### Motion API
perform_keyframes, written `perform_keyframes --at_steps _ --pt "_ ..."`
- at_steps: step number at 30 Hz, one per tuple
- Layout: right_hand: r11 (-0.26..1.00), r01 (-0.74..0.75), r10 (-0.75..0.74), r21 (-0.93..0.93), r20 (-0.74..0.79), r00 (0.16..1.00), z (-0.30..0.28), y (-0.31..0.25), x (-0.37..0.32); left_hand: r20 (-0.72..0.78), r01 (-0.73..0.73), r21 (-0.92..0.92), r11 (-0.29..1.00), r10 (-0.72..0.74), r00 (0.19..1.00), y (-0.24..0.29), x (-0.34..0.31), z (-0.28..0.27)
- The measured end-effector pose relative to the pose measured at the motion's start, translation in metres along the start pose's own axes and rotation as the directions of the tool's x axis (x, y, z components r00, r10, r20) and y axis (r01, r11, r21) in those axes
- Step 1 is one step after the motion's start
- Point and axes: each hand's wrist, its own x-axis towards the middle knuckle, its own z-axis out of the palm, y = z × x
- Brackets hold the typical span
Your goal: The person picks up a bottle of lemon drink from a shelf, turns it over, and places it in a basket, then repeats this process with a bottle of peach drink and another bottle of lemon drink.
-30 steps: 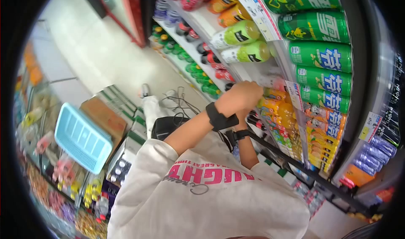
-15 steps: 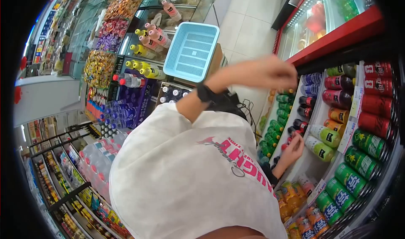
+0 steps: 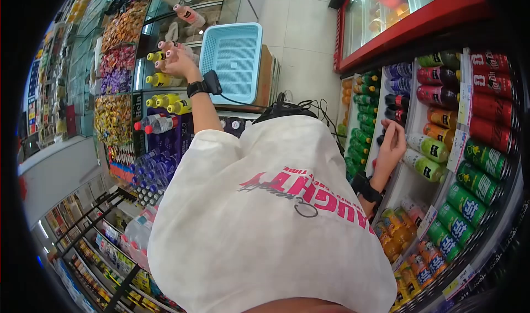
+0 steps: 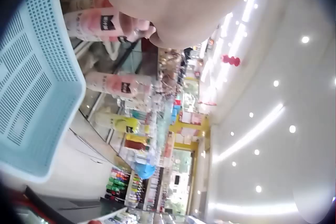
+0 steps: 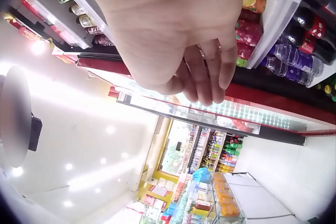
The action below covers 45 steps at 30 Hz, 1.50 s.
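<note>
My left hand [image 3: 181,65] is over a cluster of drink bottles on the glass counter at the left. Its fingers are curled at the cap of a pink-labelled bottle [image 4: 97,23], and its palm fills the top of the left wrist view. Yellow bottles [image 3: 163,80] stand just beside that hand, and another pink bottle [image 3: 189,15] stands farther along the counter. On the other side, my right hand [image 3: 392,143] hangs in front of the drinks shelves with loosely bent fingers and nothing in it. Green-labelled bottles [image 3: 424,165] lie close to it.
A light blue plastic basket [image 3: 231,92] sits on a cardboard box [image 3: 265,72] beside the counter. Shelves of cans [image 3: 465,202] and bottles line the right side. Behind them is a red-framed cooler [image 3: 408,28]. Cables [image 3: 317,104] lie on the floor ahead.
The left hand has swung from the shelves across to the bottles on the counter. The right hand stays near the shelves, and the view has turned toward the counter.
</note>
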Motion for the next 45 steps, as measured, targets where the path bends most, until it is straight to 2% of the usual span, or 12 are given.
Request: perform_keyframes --at_steps 3,8,11,19,22,25,27,31,35,38,43,45 --pt "0.999 0.025 -0.025 -0.047 -0.015 1.0 0.018 -0.003 0.006 -0.123 -0.173 0.266 0.948 0.212 0.97 -0.023 -0.001 -0.005" --pt "0.992 0.05 -0.039 -0.116 0.099 0.994 0.031 -0.016 0.014 -0.118 -0.048 0.306 0.951 0.087 0.989 -0.019 0.007 -0.002" --pt "0.985 0.084 -0.067 -0.15 0.117 0.991 0.034 -0.02 0.015 -0.227 -0.162 0.526 0.835 0.321 0.919 -0.044 0.027 0.001" --pt "0.986 0.052 -0.04 -0.161 0.081 0.996 0.028 -0.02 0.009 -0.23 0.032 0.396 0.918 0.066 0.971 -0.021 0.022 0.005" --pt "0.996 0.028 -0.026 -0.082 0.026 0.999 0.032 -0.015 0.01 -0.177 -0.156 0.621 0.768 0.332 0.927 -0.03 0.012 0.003" --pt "0.99 0.044 -0.042 -0.132 0.02 0.999 0.032 -0.014 0.011 -0.04 -0.155 0.036 0.987 0.156 0.987 -0.023 0.006 0.001" --pt "0.993 0.045 -0.042 -0.111 0.032 0.999 0.033 -0.018 0.01 -0.015 -0.411 0.546 0.73 0.499 0.867 -0.014 0.014 -0.005" --pt "0.97 0.152 -0.151 -0.192 0.021 0.988 0.023 -0.02 0.014 -0.056 -0.218 0.306 0.926 0.247 0.968 0.051 -0.005 0.005" --pt "0.978 0.158 -0.156 -0.134 0.03 0.987 0.016 -0.029 0.013 0.005 -0.597 0.391 0.701 0.647 0.763 0.096 0.005 0.01" --pt "0.975 0.183 -0.177 -0.129 0.056 0.983 0.017 -0.036 0.016 -0.089 -0.479 0.199 0.855 0.502 0.86 0.18 -0.03 0.035" --pt "0.964 0.247 -0.24 -0.102 0.074 0.968 0.026 -0.046 0.015 0.319 -0.471 -0.21 0.857 0.515 0.796 0.274 -0.097 0.053" --pt "0.963 0.268 -0.268 -0.004 0.027 0.963 0.037 -0.055 0.014 0.554 -0.25 -0.406 0.879 0.455 0.697 0.291 -0.127 0.062"
